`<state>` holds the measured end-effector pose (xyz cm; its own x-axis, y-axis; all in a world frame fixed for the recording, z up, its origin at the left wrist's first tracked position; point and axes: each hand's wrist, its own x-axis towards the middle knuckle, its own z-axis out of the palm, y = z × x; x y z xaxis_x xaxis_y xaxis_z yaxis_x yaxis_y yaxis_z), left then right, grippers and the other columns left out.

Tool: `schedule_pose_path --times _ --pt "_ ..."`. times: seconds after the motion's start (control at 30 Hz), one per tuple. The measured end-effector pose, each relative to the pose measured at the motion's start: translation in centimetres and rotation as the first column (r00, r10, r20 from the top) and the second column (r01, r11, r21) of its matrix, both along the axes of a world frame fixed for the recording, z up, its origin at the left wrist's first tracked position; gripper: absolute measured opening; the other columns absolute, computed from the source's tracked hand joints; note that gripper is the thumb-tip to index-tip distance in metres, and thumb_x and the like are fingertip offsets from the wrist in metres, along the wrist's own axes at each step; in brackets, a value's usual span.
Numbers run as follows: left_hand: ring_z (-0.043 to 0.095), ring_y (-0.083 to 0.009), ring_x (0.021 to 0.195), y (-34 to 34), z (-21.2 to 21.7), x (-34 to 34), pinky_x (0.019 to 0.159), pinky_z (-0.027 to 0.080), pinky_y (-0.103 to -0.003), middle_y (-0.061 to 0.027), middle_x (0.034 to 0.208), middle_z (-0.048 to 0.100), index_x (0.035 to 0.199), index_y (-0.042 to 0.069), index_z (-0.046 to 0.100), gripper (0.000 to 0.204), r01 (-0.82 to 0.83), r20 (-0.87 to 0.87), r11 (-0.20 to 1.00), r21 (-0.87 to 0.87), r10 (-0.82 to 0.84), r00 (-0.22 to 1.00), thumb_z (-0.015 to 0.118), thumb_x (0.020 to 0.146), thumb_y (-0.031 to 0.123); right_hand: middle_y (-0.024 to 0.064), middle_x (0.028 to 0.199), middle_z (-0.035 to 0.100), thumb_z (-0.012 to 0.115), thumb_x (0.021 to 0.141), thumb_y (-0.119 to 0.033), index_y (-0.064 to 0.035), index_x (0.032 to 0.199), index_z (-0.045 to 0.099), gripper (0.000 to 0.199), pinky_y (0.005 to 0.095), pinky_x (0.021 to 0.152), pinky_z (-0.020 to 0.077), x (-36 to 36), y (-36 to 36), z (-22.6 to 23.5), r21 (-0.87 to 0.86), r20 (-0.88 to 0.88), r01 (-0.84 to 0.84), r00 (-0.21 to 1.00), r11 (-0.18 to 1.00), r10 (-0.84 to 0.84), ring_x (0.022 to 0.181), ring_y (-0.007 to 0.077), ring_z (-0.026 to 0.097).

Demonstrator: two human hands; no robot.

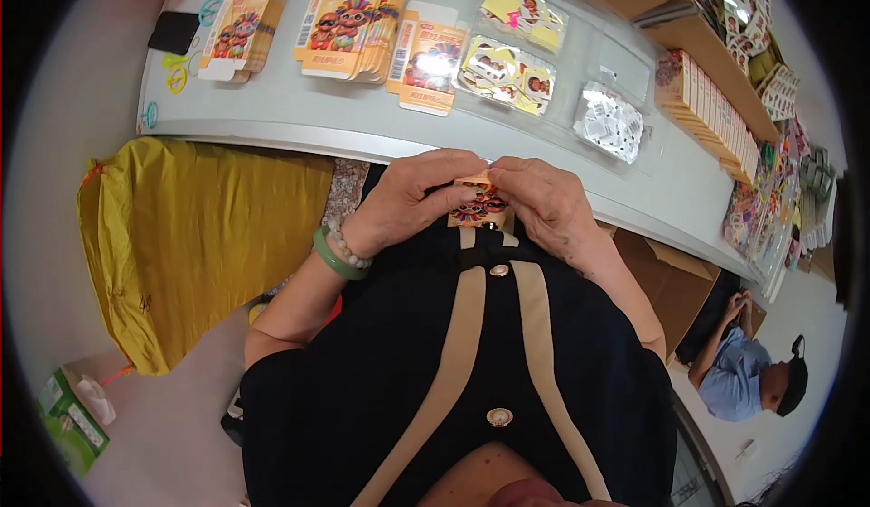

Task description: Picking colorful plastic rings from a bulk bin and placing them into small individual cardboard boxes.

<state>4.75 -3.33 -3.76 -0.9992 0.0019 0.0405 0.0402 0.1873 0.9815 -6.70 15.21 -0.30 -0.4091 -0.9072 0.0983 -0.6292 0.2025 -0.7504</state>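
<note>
Close to my body, at the table's near edge, I hold a small orange printed box (478, 212) with a colourful cartoon figure on its front. My left hand (419, 194) grips its left side, the thumb lying across the printed face. At the box's top edge, the fingers of my right hand (544, 201) are pinched together. My fingers partly cover the top end, so I cannot tell whether its flap is closed. A green bangle (337, 258) and a beaded bracelet circle my left wrist.
Flat orange cartons lie in stacks (352, 31) on the white table (272, 117). Right of them are trays of yellow cards (507, 72) and a pile of white packets (609, 122). Filled boxes (707, 113) stand in a row. A yellow sack (199, 244) hangs left; another person (739, 371) sits right.
</note>
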Motion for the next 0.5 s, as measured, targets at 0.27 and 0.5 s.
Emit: schedule_pose_path --times 0.27,0.5 --pt "0.062 -0.0195 0.095 0.0 0.3 -0.2 0.083 0.047 -0.028 -0.0128 0.107 0.065 0.118 0.003 0.059 0.036 0.018 0.167 1.0 0.006 -0.019 0.986 0.063 0.083 0.006 0.0134 0.104 0.062 0.061 0.083 -0.004 -0.0023 0.105 0.059 0.022 0.0346 0.077 0.0511 0.9 0.4 -1.8 -0.09 0.257 0.096 0.964 0.991 -0.07 0.093 0.0313 0.062" --pt "0.062 -0.0201 0.094 0.4 0.1 -0.7 0.083 0.047 -0.028 -0.0135 0.106 0.064 0.117 0.001 0.059 0.033 0.024 0.154 0.998 0.054 -0.032 0.987 0.061 0.084 0.004 0.0121 0.099 0.062 0.062 0.083 -0.004 -0.005 0.113 0.055 0.031 0.032 0.074 0.0505 0.9 0.9 -1.2 -0.086 0.182 0.058 0.982 0.995 -0.041 0.085 0.0275 0.062"
